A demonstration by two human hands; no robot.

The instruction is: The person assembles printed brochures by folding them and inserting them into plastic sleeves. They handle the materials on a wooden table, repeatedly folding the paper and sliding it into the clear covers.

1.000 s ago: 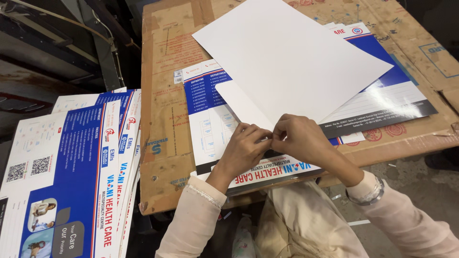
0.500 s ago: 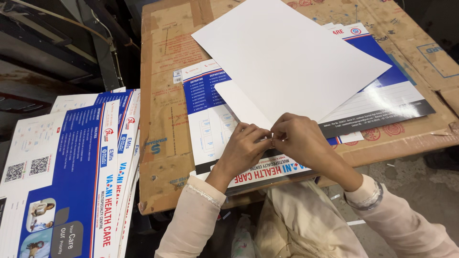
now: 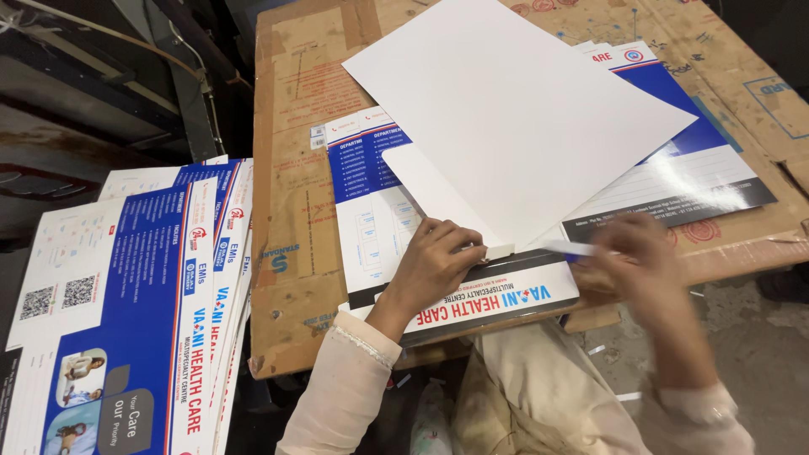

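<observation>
My left hand [image 3: 438, 263] presses down on the near corner of a narrow white flap [image 3: 438, 202], fingers curled over its edge. That flap belongs to a large blank white sheet [image 3: 514, 109] lying over a blue and white printed sheet [image 3: 371, 194]. My right hand [image 3: 653, 261] is blurred, off to the right of the flap. It pinches a thin white strip [image 3: 569, 248] that runs back towards the flap's corner.
The sheets lie on a table covered in brown cardboard [image 3: 295, 126]. A stack of the same blue and white printed sheets [image 3: 152, 312] stands to the left, below table height. More printed sheets [image 3: 691, 160] stick out at the right under the white one.
Both hands were together at the flap's corner. My right hand has pulled away to the right, drawing the thin strip with it, while my left hand stays on the flap.
</observation>
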